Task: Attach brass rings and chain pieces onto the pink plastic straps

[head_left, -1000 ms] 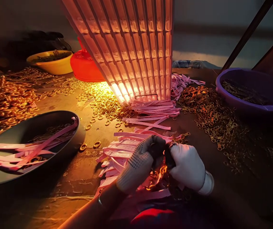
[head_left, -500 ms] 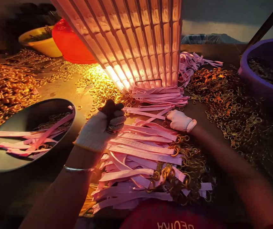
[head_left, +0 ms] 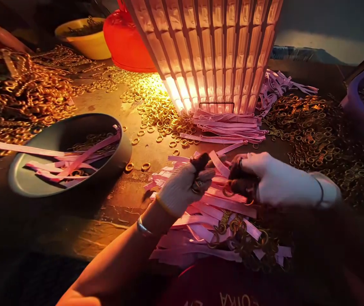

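My left hand [head_left: 186, 182], in a white glove with dark fingertips, is closed over the pile of pink straps [head_left: 197, 221]. A brass ring [head_left: 197, 185] shows among its curled fingers. Just to the right, my right hand [head_left: 274, 178], also gloved, has its fingers pinched at a short pink strap [head_left: 219, 163] whose free end points toward my left hand. A metal ring hangs by the right fingertips; whether it is joined to that strap cannot be made out. Brass fittings [head_left: 239, 229] lie on the right ends of the piled straps.
Behind my hands lie a bundle of pink straps [head_left: 229, 127] and loose rings [head_left: 169, 114] below a lit ribbed panel [head_left: 207, 55]. A metal bowl [head_left: 126, 148] with straps stands left. Chain heaps [head_left: 35, 85] and a purple tub [head_left: 349, 100] flank the table. Another person's arm [head_left: 1, 32] shows far left.
My right hand has drawn back from the far straps toward me, with a strap at its fingers. My left hand has moved right, and the two are now close together. The view has shifted.
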The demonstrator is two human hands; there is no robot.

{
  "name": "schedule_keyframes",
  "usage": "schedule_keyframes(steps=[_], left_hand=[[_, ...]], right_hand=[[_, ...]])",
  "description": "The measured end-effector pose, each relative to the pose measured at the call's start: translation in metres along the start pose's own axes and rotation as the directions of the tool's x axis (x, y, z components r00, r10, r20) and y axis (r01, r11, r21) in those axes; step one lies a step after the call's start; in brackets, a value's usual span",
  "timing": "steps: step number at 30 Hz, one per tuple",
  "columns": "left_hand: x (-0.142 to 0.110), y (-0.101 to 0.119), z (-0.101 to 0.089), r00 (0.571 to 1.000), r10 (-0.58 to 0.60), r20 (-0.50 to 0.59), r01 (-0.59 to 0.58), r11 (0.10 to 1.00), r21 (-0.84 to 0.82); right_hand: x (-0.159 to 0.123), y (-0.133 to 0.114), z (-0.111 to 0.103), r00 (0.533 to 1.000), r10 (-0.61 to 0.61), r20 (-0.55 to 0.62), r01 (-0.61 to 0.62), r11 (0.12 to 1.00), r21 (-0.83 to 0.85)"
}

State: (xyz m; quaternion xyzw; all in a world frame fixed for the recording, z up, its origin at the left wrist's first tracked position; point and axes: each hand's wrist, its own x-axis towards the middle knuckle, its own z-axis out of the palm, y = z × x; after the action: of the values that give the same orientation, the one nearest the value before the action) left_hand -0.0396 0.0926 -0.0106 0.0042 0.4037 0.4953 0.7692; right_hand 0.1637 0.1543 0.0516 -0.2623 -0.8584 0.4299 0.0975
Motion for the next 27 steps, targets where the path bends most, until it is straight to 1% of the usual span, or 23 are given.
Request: schedule_keyframes(steps=[2, 4, 6, 8, 10, 11, 12, 13, 14, 16, 17, 18, 19, 22, 25, 27], left_hand=[[-0.002, 0.010, -0.004, 0.997, 0.077, 0.012, -0.076, 0.997, -0.029], [-0.011, 0.022, -0.007, 0.986, 0.165, -0.007, -0.165, 0.986, -0.024], [-0.029, 0.034, -0.008, 0.973, 0.227, -0.048, -0.226, 0.974, 0.022], [-0.050, 0.043, -0.005, 0.950, 0.303, -0.073, -0.296, 0.950, 0.094], [-0.068, 0.048, 0.001, 0.897, 0.437, -0.066, -0.417, 0.886, 0.204], [-0.073, 0.047, 0.004, 0.866, 0.497, -0.048, -0.466, 0.839, 0.282], [-0.075, 0.044, 0.007, 0.839, 0.543, -0.019, -0.500, 0.785, 0.366], [-0.075, 0.039, 0.011, 0.831, 0.557, 0.019, -0.504, 0.737, 0.451], [-0.073, 0.032, 0.014, 0.844, 0.533, 0.062, -0.479, 0.697, 0.534], [-0.063, 0.015, 0.019, 0.888, 0.437, 0.146, -0.415, 0.624, 0.662], [-0.057, 0.007, 0.021, 0.903, 0.389, 0.182, -0.397, 0.594, 0.700], [-0.052, 0.000, 0.023, 0.913, 0.352, 0.207, -0.385, 0.573, 0.724], [-0.047, -0.005, 0.024, 0.919, 0.325, 0.222, -0.377, 0.561, 0.737], [-0.037, -0.013, 0.025, 0.933, 0.271, 0.237, -0.354, 0.572, 0.740], [-0.033, -0.014, 0.025, 0.945, 0.252, 0.211, -0.322, 0.584, 0.745], [-0.032, -0.014, 0.027, 0.941, 0.276, 0.194, -0.323, 0.571, 0.755]], right_hand=[[-0.025, -0.017, 0.014, 0.999, 0.041, 0.008, -0.039, 0.985, -0.169], [-0.047, -0.025, 0.030, 0.996, 0.093, 0.016, -0.085, 0.961, -0.265], [-0.064, -0.030, 0.044, 0.995, 0.084, 0.047, -0.069, 0.963, -0.261], [-0.072, -0.034, 0.052, 0.997, 0.032, 0.075, -0.016, 0.978, -0.209], [-0.069, -0.036, 0.052, 0.997, -0.028, 0.077, 0.039, 0.988, -0.148], [-0.065, -0.036, 0.050, 0.997, -0.060, 0.040, 0.064, 0.991, -0.119], [-0.060, -0.035, 0.047, 0.996, -0.091, -0.026, 0.088, 0.992, -0.095], [-0.054, -0.032, 0.045, 0.987, -0.112, -0.118, 0.103, 0.991, -0.087], [-0.047, -0.028, 0.043, 0.966, -0.124, -0.226, 0.104, 0.990, -0.099], [-0.036, -0.018, 0.041, 0.903, -0.102, -0.416, 0.036, 0.986, -0.164], [-0.033, -0.014, 0.041, 0.879, -0.077, -0.470, -0.021, 0.980, -0.200], [-0.030, -0.009, 0.041, 0.868, -0.049, -0.493, -0.076, 0.970, -0.230], [-0.029, -0.006, 0.041, 0.869, -0.024, -0.494, -0.118, 0.960, -0.254], [-0.029, 0.000, 0.042, 0.903, 0.024, -0.429, -0.183, 0.925, -0.334], [-0.030, 0.002, 0.044, 0.928, 0.016, -0.372, -0.207, 0.853, -0.480], [-0.030, 0.002, 0.046, 0.925, -0.013, -0.381, -0.224, 0.790, -0.571]])
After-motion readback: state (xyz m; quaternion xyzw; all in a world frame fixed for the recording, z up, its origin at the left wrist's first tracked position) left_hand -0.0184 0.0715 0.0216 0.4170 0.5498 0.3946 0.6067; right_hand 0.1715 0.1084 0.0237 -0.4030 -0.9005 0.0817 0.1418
